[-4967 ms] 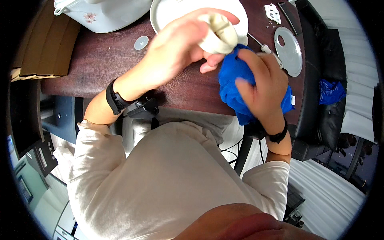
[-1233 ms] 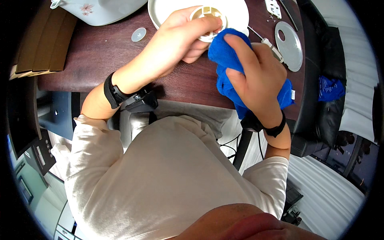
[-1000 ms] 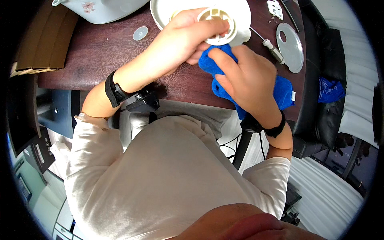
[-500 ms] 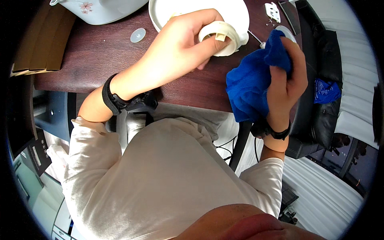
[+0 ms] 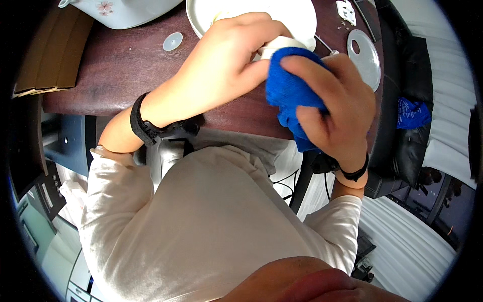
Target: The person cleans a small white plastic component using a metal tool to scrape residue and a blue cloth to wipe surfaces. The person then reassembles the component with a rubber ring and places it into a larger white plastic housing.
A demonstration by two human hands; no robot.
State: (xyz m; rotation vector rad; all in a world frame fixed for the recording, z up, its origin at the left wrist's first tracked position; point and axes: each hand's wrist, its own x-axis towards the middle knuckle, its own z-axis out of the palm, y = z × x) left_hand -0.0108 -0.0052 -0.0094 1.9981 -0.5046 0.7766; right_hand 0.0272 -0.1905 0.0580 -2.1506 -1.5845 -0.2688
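White ring-shaped part: located above the table, in front of the near edge of the white round dish, held between the two hands. The left hand is clamped on its left side, with the thumb at the near side; the undersides of the fingers are hidden. The right hand grips a bunched blue cloth, forefinger laid along the top of the folds.

Change of state: half a second ago the cloth is held off to the right, apart from the part, and the ring's opening is in view with the left thumb inside it. Now the cloth lies against the near right side of the part and covers most of it. The hands are close together, with the cloth between them. The grey oval plate, partly covered by the cloth in that earlier view, is now exposed.

Effect on the work: the cloth appears to be back in wiping contact, with the left hand serving as the fixture. Fingertip pressure through the fabric cannot be determined; the interior of the ring is hidden, so its condition cannot be checked.
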